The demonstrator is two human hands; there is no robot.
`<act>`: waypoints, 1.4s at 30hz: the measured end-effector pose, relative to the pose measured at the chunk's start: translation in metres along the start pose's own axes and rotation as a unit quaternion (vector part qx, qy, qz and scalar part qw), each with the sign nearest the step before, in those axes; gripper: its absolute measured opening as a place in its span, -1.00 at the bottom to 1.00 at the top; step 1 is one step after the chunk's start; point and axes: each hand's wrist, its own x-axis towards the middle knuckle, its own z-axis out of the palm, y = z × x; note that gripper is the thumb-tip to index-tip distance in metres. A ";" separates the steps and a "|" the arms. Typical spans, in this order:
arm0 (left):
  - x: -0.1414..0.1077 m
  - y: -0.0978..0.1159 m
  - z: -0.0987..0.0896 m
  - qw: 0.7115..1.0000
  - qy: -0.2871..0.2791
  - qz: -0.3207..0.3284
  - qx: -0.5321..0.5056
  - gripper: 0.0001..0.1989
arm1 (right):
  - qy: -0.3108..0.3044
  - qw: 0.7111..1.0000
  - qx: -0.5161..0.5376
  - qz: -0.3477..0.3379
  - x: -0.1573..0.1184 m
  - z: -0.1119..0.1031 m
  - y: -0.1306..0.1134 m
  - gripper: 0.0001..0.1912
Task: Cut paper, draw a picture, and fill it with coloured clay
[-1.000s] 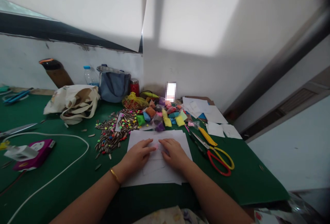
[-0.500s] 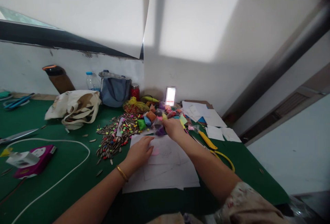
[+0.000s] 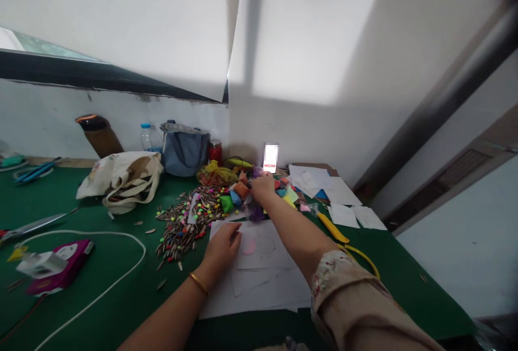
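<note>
My left hand (image 3: 225,246) rests at the left side of the white paper sheets (image 3: 279,289), fingers loosely bent and apart, holding nothing. Beside its fingertips a flat pink piece (image 3: 249,247) lies on a smaller sheet with a faint drawing (image 3: 269,256). My right hand (image 3: 264,188) reaches forward over a pile of small coloured packets, close to the lower edge of a lit phone (image 3: 271,158) that leans on the wall. Its fingers are mostly hidden, so I cannot tell what it holds. Near it lie an orange packet (image 3: 242,190) and a green packet (image 3: 226,204).
Sunflower seeds and coloured beads (image 3: 182,232) are heaped left of the paper. A yellow cutter (image 3: 332,228) lies to the right. A canvas bag (image 3: 125,176), blue bag (image 3: 184,151) and red jar (image 3: 216,151) stand behind. Scissors (image 3: 36,225) and a white cable (image 3: 137,259) lie left.
My right hand has moved forward from the packets towards the phone, its sleeve coming further into view. My left hand stays on the paper. The view has shifted slightly.
</note>
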 end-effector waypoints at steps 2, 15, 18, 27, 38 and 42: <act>0.000 0.000 -0.001 1.000 0.001 0.003 -0.005 -0.71 | 0.022 1.000 0.001 0.016 -0.001 -0.007 0.001 -0.67; 0.000 0.018 -0.008 0.935 0.025 -0.107 -0.338 -0.48 | 0.134 0.939 0.196 -0.250 -0.150 0.011 -0.005 -0.66; 0.000 0.026 -0.006 0.927 0.021 -0.125 -0.352 -0.57 | 0.144 0.930 0.256 -0.223 -0.178 0.018 -0.006 -0.60; -0.015 0.046 0.003 0.975 -0.018 -0.063 -0.213 -0.78 | 0.185 0.927 0.299 -0.128 -0.186 0.044 -0.018 -0.24; -0.003 0.058 0.003 0.955 -0.042 -0.090 -0.281 -0.76 | 0.184 0.926 0.302 -0.135 -0.191 0.045 -0.004 -0.50; -0.010 0.046 0.008 0.969 0.008 -0.063 -0.237 -0.79 | 0.169 0.932 0.290 -0.136 -0.190 0.044 -0.005 -0.50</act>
